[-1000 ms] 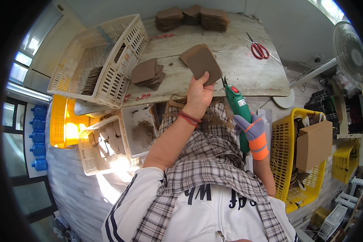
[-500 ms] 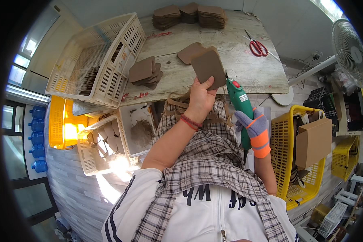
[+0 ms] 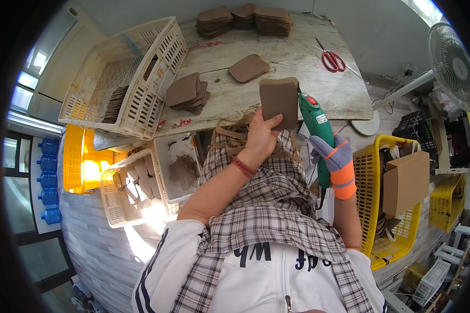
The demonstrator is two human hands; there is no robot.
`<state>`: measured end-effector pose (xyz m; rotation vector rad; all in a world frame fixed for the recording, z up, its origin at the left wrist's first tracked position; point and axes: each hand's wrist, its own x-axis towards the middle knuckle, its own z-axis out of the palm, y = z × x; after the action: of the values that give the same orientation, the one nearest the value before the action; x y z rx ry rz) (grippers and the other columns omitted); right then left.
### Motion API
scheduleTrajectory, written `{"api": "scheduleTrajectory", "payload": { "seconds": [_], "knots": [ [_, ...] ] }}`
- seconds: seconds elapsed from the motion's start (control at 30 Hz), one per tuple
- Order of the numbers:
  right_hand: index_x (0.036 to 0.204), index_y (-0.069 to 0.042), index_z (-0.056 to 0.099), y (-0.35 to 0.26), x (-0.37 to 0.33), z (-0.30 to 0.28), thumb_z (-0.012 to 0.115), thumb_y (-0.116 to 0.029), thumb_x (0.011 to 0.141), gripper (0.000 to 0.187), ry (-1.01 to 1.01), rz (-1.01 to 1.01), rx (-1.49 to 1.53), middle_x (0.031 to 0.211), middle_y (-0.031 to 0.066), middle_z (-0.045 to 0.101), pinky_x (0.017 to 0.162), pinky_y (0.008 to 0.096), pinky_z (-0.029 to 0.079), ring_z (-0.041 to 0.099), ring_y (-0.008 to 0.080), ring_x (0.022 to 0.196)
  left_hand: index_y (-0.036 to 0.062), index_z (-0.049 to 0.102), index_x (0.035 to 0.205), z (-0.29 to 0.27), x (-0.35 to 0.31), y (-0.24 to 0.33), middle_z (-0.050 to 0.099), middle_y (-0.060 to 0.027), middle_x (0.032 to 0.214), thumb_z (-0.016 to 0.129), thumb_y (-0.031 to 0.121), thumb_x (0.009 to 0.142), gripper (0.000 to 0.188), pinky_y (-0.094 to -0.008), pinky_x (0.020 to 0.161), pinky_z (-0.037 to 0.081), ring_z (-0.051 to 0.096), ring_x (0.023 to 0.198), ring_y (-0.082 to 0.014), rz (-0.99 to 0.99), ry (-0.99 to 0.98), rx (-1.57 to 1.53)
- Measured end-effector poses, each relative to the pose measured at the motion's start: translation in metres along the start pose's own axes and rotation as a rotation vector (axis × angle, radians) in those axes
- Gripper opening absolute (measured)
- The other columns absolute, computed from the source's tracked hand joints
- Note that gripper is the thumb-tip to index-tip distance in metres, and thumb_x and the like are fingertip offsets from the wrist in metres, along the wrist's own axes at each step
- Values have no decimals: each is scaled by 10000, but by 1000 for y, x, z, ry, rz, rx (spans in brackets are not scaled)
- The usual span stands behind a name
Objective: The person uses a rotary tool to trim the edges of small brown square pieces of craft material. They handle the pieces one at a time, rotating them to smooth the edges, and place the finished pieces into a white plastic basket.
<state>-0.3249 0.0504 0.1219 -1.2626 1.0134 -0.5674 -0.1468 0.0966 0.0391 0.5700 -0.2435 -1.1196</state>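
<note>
Gripping a brown pad upright by its lower edge, long axis vertical, the bare left hand holds it just left of the green tool, whose tip nearly touches it, clasped in the gloved right hand.

Red scissors lie on the tabletop near its far right corner. A white basket rests tilted at its left end. A white fan stands far right. A yellow crate holds a cardboard box. Blue bottles line the left edge.
</note>
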Motion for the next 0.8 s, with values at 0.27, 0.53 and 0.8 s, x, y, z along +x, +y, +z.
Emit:
{"api": "scheduleTrajectory", "payload": {
  "seconds": [0.27,0.53,0.8],
  "knots": [
    [982,26,585,-13,-12,-24,745,-168,771,329,-125,15,-160,668,44,601,462,232,469,566,94,517,0,527,1180,-17,2,44,630,-79,1084,543,-91,836,356,-300,837,521,624,930,-164,-74,-85,371],
    [1026,23,595,-4,-18,-33,791,-213,722,432,-151,8,-349,715,44,615,492,214,476,573,70,579,-9,523,1237,-25,6,88,627,-66,1098,574,-82,803,443,-272,836,508,611,939,-124,-233,-232,799],
    [1021,37,592,-6,-16,-14,789,-223,725,441,-173,20,-229,720,37,618,507,206,457,564,61,601,-8,562,1190,-17,-9,89,638,-40,1019,596,-82,769,429,-254,814,480,590,890,-106,-381,-185,878]
  ]
}}
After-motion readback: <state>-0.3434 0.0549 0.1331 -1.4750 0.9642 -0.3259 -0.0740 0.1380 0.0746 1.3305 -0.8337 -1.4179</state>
